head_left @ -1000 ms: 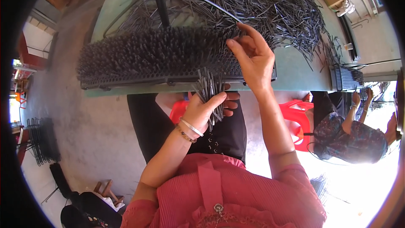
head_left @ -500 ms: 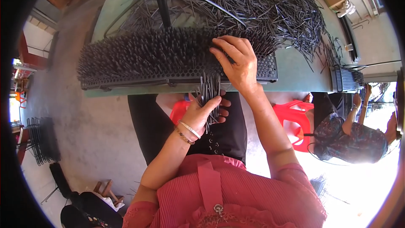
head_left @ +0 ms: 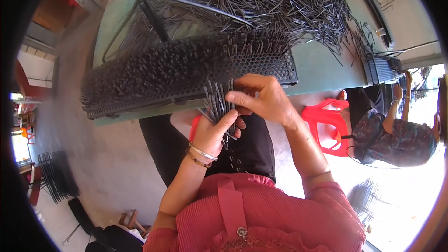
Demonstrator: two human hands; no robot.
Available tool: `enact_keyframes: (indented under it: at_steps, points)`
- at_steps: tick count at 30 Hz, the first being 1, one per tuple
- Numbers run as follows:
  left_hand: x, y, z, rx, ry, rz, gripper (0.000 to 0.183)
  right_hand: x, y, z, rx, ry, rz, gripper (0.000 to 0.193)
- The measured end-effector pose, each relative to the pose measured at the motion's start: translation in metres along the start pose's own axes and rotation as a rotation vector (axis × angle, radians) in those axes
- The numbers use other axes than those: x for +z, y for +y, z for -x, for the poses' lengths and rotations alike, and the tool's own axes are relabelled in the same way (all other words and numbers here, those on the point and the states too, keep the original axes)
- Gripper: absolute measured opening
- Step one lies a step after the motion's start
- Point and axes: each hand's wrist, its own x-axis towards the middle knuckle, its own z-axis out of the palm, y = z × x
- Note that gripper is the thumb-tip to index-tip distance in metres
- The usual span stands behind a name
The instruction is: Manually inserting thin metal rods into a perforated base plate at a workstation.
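Note:
My left hand (head_left: 215,133) is closed round a bundle of thin dark rods (head_left: 214,100), their upper ends fanning out above the thumb. Thumb and bent fingers of my right hand (head_left: 266,101) close on the rods at the bundle's right side; exactly how many they pinch is hidden. Just beyond both hands lies a long black perforated rack (head_left: 261,67) at the table's near edge. Closely packed upright rods (head_left: 154,70) fill its left and middle part, while rows of bare holes show along its right front.
A large heap of loose dark rods (head_left: 280,4) covers the back of the green table (head_left: 322,72). A black metal frame (head_left: 149,9) stands behind the rack. On the right, a co-worker (head_left: 394,135) works at another rack (head_left: 378,70), near a red plastic stool (head_left: 326,121).
My right hand has come down from the rack to the bundle in my left hand. The view has turned a little, so the rack appears tilted, its right end higher.

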Motion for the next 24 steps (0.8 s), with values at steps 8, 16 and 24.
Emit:
enact_keyframes:
  at_steps: [8,16,24]
  points:
    - [0.016,-0.010,-0.007,-0.033,0.037,0.106,0.029,-0.010,0.020,0.005,0.192,0.056,-0.408,0.021]
    - [0.021,-0.015,-0.010,0.004,0.125,0.143,0.026,-0.021,0.021,0.002,0.139,0.073,-0.396,0.022]
    - [0.017,-0.016,-0.010,-0.074,0.108,0.166,0.020,-0.032,-0.002,-0.037,-0.229,0.425,-0.294,0.020]
